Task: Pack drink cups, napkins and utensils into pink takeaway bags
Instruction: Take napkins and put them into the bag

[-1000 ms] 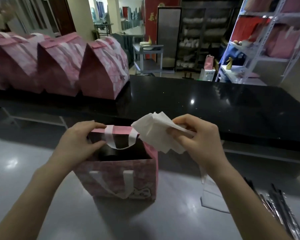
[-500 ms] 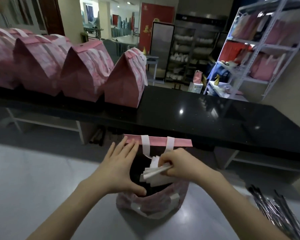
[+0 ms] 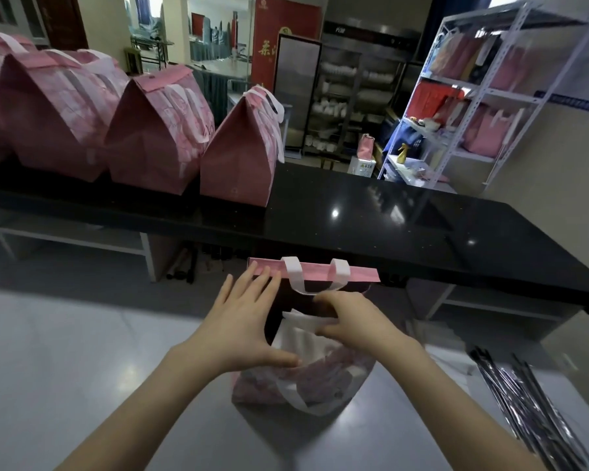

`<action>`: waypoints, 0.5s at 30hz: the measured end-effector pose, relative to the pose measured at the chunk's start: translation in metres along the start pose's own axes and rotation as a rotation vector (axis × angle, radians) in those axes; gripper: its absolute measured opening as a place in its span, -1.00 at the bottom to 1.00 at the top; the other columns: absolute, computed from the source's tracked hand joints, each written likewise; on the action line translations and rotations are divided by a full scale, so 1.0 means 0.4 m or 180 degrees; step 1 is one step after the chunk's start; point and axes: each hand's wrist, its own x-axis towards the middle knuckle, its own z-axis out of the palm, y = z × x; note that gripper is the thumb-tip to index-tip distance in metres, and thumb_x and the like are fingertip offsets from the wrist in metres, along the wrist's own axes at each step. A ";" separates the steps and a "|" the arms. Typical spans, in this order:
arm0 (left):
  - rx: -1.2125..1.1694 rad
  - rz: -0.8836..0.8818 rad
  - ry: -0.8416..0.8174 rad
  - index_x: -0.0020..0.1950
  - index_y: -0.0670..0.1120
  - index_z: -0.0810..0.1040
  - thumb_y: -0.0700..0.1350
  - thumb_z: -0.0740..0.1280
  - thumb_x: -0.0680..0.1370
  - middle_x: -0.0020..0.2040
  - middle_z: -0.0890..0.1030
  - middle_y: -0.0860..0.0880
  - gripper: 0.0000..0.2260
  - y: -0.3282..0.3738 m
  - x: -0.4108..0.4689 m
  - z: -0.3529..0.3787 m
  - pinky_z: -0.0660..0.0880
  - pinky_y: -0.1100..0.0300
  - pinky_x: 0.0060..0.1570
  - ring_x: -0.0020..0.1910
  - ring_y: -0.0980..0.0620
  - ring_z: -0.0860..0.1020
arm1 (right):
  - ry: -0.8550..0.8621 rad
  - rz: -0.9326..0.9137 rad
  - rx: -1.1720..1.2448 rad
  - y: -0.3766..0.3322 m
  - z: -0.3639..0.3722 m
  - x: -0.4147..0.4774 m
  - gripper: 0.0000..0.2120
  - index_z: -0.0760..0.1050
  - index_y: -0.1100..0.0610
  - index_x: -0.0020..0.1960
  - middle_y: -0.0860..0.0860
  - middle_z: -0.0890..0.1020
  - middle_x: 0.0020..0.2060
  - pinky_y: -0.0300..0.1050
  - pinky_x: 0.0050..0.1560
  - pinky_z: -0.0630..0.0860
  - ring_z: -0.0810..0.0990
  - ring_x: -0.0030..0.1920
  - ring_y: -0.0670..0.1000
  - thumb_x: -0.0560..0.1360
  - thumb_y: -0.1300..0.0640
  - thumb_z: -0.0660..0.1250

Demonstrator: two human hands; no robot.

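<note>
- My right hand (image 3: 351, 321) pinches the folded white napkins (image 3: 300, 331), halfway into the open pink bag (image 3: 320, 379).
- My left hand (image 3: 249, 328) is flat with straight fingers, bracing the bag's left rim.
- Closed bags (image 3: 238, 154) behind it look done.
- Probably left to pack: the silvery utensil packets (image 3: 524, 409) to its right.
- I can't tell if a cup is inside.
- The bag has white handles and a dark interior.

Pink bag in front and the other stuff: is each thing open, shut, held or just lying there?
Front pink bag: upright, mouth open, flap raised.
Napkins: folded stack, partly inside the bag's mouth, pinched.
Right hand: pinches the napkins.
Left hand: fingers straight, resting on the bag's left edge.
Pink bags on the black counter: tops folded shut, standing in a row.
Silvery long packets: lying loose, untouched.
</note>
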 end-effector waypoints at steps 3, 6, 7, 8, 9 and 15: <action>-0.0029 -0.0062 0.0054 0.57 0.01 -0.24 0.59 0.13 0.17 0.59 -0.20 0.08 0.18 0.006 0.006 0.001 -0.31 -0.03 0.49 0.50 0.11 -0.38 | 0.0123 -0.0055 -0.0075 0.015 0.000 -0.005 -0.45 0.37 -0.10 0.39 -0.11 0.53 0.25 -0.04 0.13 0.54 0.52 0.19 -0.05 0.43 -0.03 0.43; -0.0053 -0.0145 0.0034 0.58 0.02 -0.20 0.59 0.12 0.22 0.59 -0.16 0.08 0.12 0.017 0.010 -0.010 -0.28 -0.03 0.50 0.52 0.10 -0.34 | 0.0252 -0.0293 0.0025 0.034 -0.017 -0.019 -0.61 0.47 -0.10 0.28 -0.14 0.54 0.15 -0.12 0.10 0.53 0.53 0.13 -0.09 0.46 -0.06 0.39; -0.0063 -0.0192 0.0081 0.59 0.02 -0.16 0.57 0.12 0.26 0.60 -0.11 0.07 0.08 0.024 0.012 -0.014 -0.26 -0.03 0.51 0.53 0.09 -0.31 | 0.0301 -0.0379 0.0047 0.040 -0.026 -0.027 -0.65 0.50 -0.08 0.25 -0.15 0.55 0.13 -0.16 0.10 0.52 0.53 0.11 -0.12 0.48 -0.06 0.38; -0.0069 -0.0231 0.0194 0.59 0.02 -0.10 0.54 0.12 0.32 0.59 -0.04 0.07 0.01 0.033 0.013 -0.018 -0.23 -0.02 0.52 0.54 0.08 -0.26 | 0.0374 -0.0458 0.0101 0.047 -0.035 -0.038 -0.70 0.53 -0.07 0.22 -0.17 0.55 0.11 -0.20 0.10 0.51 0.53 0.10 -0.14 0.50 -0.06 0.37; -0.0073 -0.0247 0.0369 0.58 0.02 0.00 0.48 0.15 0.38 0.58 0.07 0.06 -0.09 0.047 0.015 -0.023 -0.18 -0.02 0.52 0.56 0.06 -0.17 | 0.0479 -0.0524 0.0194 0.056 -0.044 -0.052 -0.74 0.55 -0.06 0.18 -0.18 0.56 0.09 -0.24 0.09 0.50 0.53 0.08 -0.17 0.51 -0.05 0.35; -0.0629 0.0321 0.1415 0.03 -0.03 0.64 -0.04 0.46 0.46 -0.03 0.62 0.07 -0.83 0.215 0.047 -0.032 0.50 0.05 0.03 0.00 0.02 0.58 | 0.1220 -0.0503 0.0531 0.184 -0.081 -0.173 -0.84 0.61 0.05 0.07 -0.12 0.60 0.05 -0.29 0.08 0.48 0.53 0.06 -0.16 0.53 0.05 0.35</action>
